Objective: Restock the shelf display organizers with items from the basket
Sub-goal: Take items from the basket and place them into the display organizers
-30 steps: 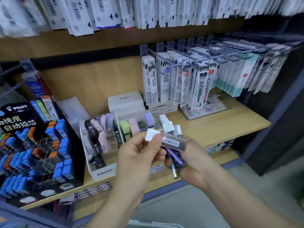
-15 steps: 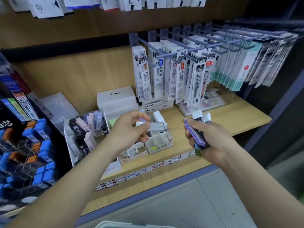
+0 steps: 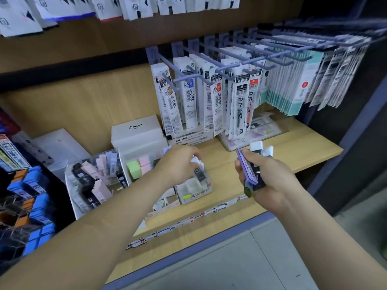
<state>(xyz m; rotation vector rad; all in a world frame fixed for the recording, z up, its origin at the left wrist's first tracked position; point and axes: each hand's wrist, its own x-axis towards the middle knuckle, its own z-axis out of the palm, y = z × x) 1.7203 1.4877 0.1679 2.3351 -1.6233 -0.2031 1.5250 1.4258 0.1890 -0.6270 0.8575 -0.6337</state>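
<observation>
- Far left, the blue-and-orange lead rack (image 3: 31, 195) and the clear organizer (image 3: 94, 181) of pink and black cases sit just like half a second ago.
- The left hand (image 3: 178, 164) has dropped from mid-air onto the small display box (image 3: 194, 192). It pinches the lead case (image 3: 199, 173) by its white cap. The case was flat before and now stands on end in the box.
- The right hand (image 3: 272, 183), well apart from the left, still grips the bundle of cases (image 3: 251, 174), purple one outermost.

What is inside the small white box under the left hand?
One dark lead case with a white cap, pinched by the left hand, stands in the small white box. Its front compartments look empty. The hand covers the rear of the box.
</observation>
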